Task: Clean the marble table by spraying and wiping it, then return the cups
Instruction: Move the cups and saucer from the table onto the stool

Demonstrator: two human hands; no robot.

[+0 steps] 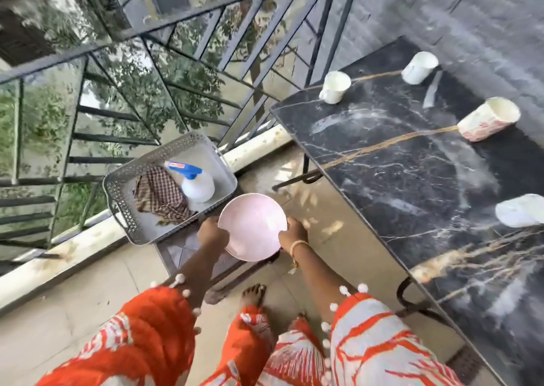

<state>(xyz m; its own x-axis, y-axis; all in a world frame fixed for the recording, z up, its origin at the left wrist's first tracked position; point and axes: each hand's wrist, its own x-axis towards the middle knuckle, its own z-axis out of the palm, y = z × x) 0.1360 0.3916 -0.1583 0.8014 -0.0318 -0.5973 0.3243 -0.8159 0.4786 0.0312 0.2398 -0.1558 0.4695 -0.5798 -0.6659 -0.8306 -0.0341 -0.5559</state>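
Note:
I hold a pale pink plate (253,226) by its rim with both hands, my left hand (212,233) on its left edge and my right hand (293,231) on its right. It hovers over a low dark stool (188,250). The black marble table (412,185) stands to the right with several white cups on it: one at the near right edge (521,210), a red-patterned one (488,119), and two at the far end (335,86) (419,67). A white spray bottle with a blue trigger (195,184) and a checked cloth (162,198) lie in a grey tray (123,191).
A metal railing (147,91) runs along the balcony's left side behind a low white kerb (73,247). The table's curved iron legs (412,303) stand near my bare foot (253,294). A grey wall (471,8) backs the table.

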